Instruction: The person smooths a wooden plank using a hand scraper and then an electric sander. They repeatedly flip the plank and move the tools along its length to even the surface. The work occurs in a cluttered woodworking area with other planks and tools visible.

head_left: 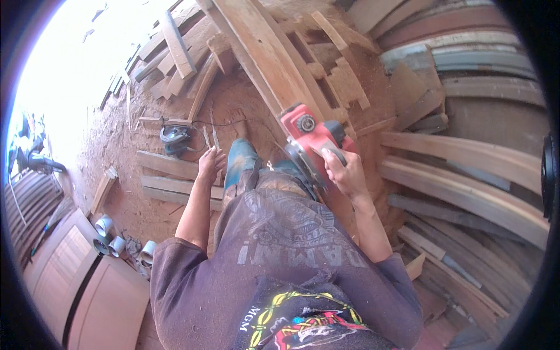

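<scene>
My right hand [344, 172] is wrapped round the rear handle of a red electric hand planer [309, 131] with a black dial on top. The planer is at the near end of a long wooden beam [268, 52] that runs away from me; whether its sole touches the wood is hidden. Off to the left, my left hand [212, 164] hangs in front of my knee with its fingers curled. Thin pale strips show just beyond those fingers, and I cannot make out whether the hand holds anything.
A circular saw [175, 135] lies on the dusty floor at left, near loose boards [169, 165] and a dark cord. Offcuts [175, 52] are heaped beyond. Long planks [466, 192] are stacked at right. White pipe pieces [104, 225] and wooden panels [111, 303] stand lower left.
</scene>
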`<state>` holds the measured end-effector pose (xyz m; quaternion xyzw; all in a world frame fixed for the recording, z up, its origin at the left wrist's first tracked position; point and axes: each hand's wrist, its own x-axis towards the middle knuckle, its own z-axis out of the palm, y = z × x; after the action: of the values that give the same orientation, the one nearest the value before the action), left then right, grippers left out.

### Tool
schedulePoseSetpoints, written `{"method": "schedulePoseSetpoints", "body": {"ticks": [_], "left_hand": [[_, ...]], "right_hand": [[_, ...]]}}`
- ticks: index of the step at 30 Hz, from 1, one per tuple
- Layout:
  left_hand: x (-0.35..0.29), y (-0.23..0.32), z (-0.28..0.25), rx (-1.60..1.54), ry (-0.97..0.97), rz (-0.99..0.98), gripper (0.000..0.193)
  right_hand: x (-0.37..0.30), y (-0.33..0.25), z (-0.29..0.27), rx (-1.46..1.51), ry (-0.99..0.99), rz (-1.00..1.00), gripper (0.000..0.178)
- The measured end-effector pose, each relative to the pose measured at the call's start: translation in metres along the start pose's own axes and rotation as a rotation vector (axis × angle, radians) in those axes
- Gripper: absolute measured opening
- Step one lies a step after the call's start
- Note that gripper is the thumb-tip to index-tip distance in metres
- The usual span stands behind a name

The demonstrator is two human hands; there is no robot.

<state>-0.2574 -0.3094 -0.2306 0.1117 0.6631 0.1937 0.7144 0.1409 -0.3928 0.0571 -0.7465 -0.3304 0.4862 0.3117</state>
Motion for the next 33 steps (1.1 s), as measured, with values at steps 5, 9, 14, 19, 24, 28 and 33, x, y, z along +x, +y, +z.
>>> {"method": "schedulePoseSetpoints", "body": {"ticks": [5, 9, 14, 19, 24, 28, 33], "left_hand": [[0.012, 0.012, -0.023, -0.078, 0.074, 0.003, 0.057], [0.012, 0.009, -0.047, -0.129, 0.159, -0.082, 0.056], [0.006, 0.022, -0.065, -0.238, 0.193, -0.124, 0.057], [-0.001, 0.051, -0.070, -0.306, 0.243, -0.050, 0.063], [0.000, 0.053, -0.070, -0.292, 0.223, -0.013, 0.062], [-0.008, 0.043, -0.074, -0.251, 0.203, 0.004, 0.058], [-0.001, 0.013, -0.061, -0.115, 0.191, -0.017, 0.049]], "right_hand": [[0.081, -0.072, 0.030, 0.043, -0.054, -0.042, 0.044], [0.154, -0.111, 0.059, 0.053, -0.074, -0.138, 0.043], [0.234, -0.184, 0.093, 0.079, -0.118, -0.035, 0.042], [0.348, -0.247, 0.132, 0.023, -0.169, -0.141, 0.046], [0.411, -0.308, 0.161, 0.024, -0.189, -0.203, 0.041], [0.377, -0.273, 0.142, 0.010, -0.213, -0.152, 0.039], [0.222, -0.160, 0.082, -0.015, -0.205, -0.281, 0.053]]}}
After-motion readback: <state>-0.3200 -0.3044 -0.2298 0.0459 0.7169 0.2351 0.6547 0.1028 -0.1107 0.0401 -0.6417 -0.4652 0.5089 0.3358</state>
